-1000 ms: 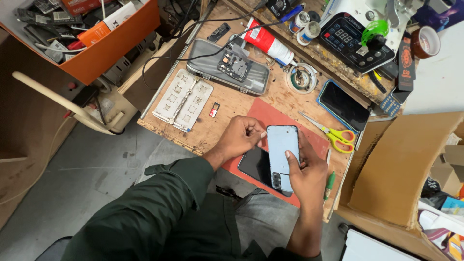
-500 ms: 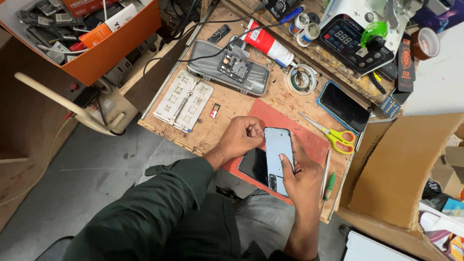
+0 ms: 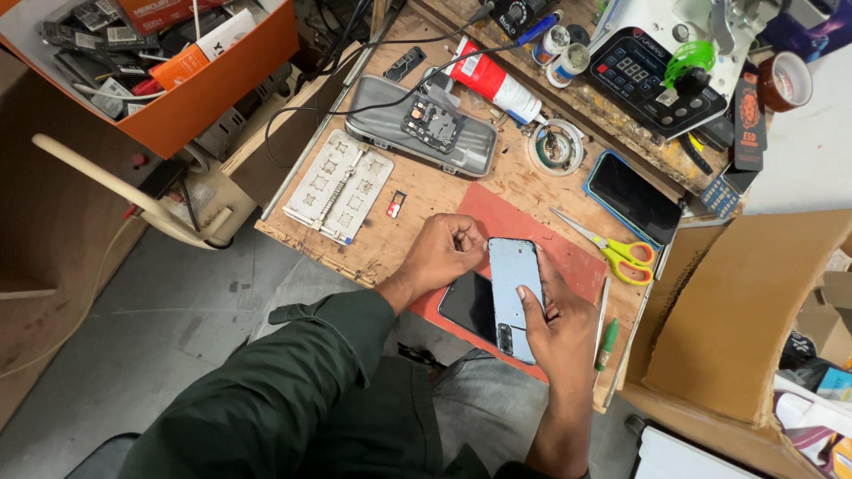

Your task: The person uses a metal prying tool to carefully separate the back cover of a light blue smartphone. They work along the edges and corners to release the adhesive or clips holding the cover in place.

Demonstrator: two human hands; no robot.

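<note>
The pale blue phone back (image 3: 516, 293) has slid down toward the person since a second ago, now lying over a dark phone (image 3: 470, 306) on the red mat (image 3: 506, 217). The right hand (image 3: 559, 333) grips its edge; the left hand (image 3: 444, 253) is curled at its top corner. Prying too hard could crack it. The orange bin (image 3: 204, 93) holds loose parts; the grey tray (image 3: 422, 137) holds a circuit board.
</note>
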